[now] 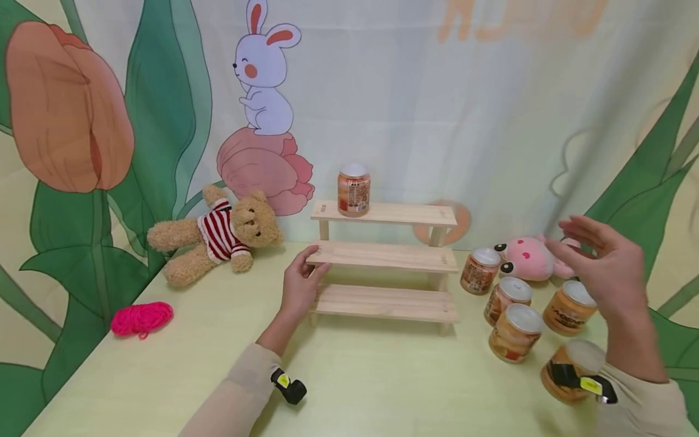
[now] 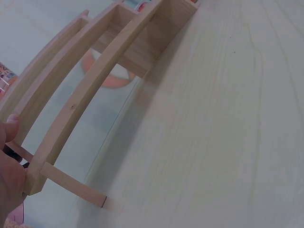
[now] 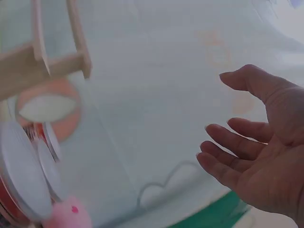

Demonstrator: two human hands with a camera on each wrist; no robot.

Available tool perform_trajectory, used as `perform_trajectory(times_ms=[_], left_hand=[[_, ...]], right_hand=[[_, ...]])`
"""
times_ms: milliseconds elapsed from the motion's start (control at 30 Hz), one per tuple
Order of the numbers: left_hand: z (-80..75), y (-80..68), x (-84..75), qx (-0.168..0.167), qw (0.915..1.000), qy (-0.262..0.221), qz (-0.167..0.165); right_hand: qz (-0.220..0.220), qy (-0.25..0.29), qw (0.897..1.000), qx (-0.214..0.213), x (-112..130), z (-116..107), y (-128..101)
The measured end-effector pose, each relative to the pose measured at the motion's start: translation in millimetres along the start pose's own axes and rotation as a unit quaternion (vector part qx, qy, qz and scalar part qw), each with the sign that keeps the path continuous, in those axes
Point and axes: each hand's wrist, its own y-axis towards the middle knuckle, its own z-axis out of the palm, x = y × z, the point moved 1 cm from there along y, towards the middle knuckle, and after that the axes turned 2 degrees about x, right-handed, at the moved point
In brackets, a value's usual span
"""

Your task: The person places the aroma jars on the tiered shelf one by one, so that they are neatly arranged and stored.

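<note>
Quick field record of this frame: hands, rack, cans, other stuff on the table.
left hand: grips the left end of the wooden rack, at the middle step
right hand: open, raised above the cans, holding nothing
can on rack: upright on the top step, left part
cans on table: five, right of the rack
toys: teddy bear lying left, pink plush behind the cans
yarn: pink, far left

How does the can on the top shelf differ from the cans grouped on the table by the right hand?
The can on the top shelf stands alone on the wooden rack, raised and toward its left end; the cans on the table sit clustered at tabletop level, right of the rack, beside the pink plush. The right hand hovers open above the group, far from the shelf can. All are upright, orange-labelled, pale-lidded.
</note>
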Motion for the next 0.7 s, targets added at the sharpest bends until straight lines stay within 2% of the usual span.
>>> perform_trajectory(times_ms=[100, 200, 267, 333, 400, 467, 533, 600, 633, 700], left_hand=[[1.3, -0.6, 0.5, 0.0, 1.0, -0.002, -0.007], [2.8, -1.2, 0.2, -0.002, 0.9999, -0.002, -0.012], [2.1, -1.6, -0.8, -0.004, 0.9999, 0.0, -0.013], [1.9, -2.0, -1.9, -0.004, 0.9999, 0.003, -0.013], [2.1, -1.9, -2.6, -0.005, 0.9999, 0.002, -0.012], [2.4, -1.3, -2.4, -0.004, 0.9999, 0.004, -0.011], [2.7, -1.0, -2.1, -0.006, 0.9999, 0.005, -0.012], [2.9, -0.7, -1.6, -0.008, 0.9999, 0.004, -0.012], [3.0, -0.7, -1.2, -0.009, 0.9999, 0.004, -0.012], [3.5, -0.9, -0.6, -0.008, 0.9999, 0.001, -0.013]], right_hand=[[0.027, -0.037, 0.999, -0.005, -14, -20, 2], [0.042, -0.088, 0.995, 0.023, -30, -37, 1], [0.032, -0.121, 0.99, 0.071, -41, -47, 1], [0.011, -0.14, 0.98, 0.141, -52, -55, 0], [-0.011, -0.145, 0.965, 0.219, -65, -61, -2], [-0.013, -0.132, 0.947, 0.294, -76, -63, -4], [-0.008, -0.117, 0.936, 0.331, -86, -62, -6], [0.004, -0.109, 0.942, 0.317, -96, -62, -6], [0.012, -0.103, 0.95, 0.294, -101, -62, -6], [0.024, -0.103, 0.97, 0.217, -111, -64, -5]])
